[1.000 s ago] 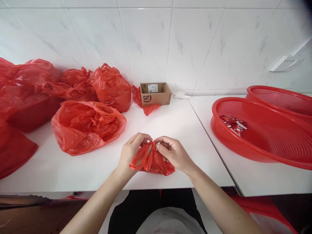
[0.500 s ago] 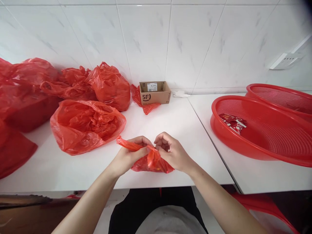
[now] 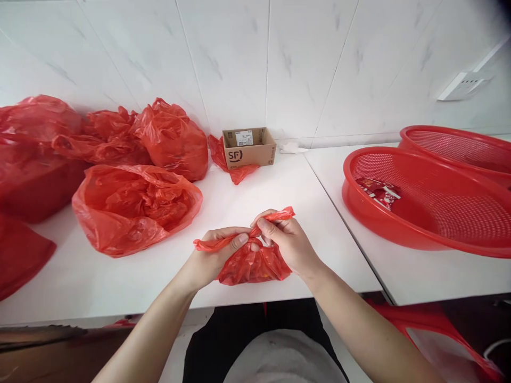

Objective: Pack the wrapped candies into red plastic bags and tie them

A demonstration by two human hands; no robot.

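Note:
A small red plastic bag (image 3: 255,267) rests on the white table (image 3: 131,290) near its front edge, its contents not readable through the film. My left hand (image 3: 217,252) is closed on one twisted handle of the bag, whose end sticks out to the left. Between the thumb and fingers of my right hand (image 3: 285,239) is the other handle, its loose end pointing up and right. The two handles cross each other between my fingertips, just above the bag's body. Fingers hide part of the crossing.
Left of my hands lies an open red bag (image 3: 138,213) stuffed with crumpled red plastic. Several full red bags (image 3: 171,141) line the wall. A small cardboard box (image 3: 250,154) stands at the back. Red plastic baskets (image 3: 371,234) are on the right, one holding red printed packets (image 3: 377,192).
My right hand has taken hold of the bag's other handle and drawn it across the left one. The loose end now shows above my right fingers. The view has shifted slightly.

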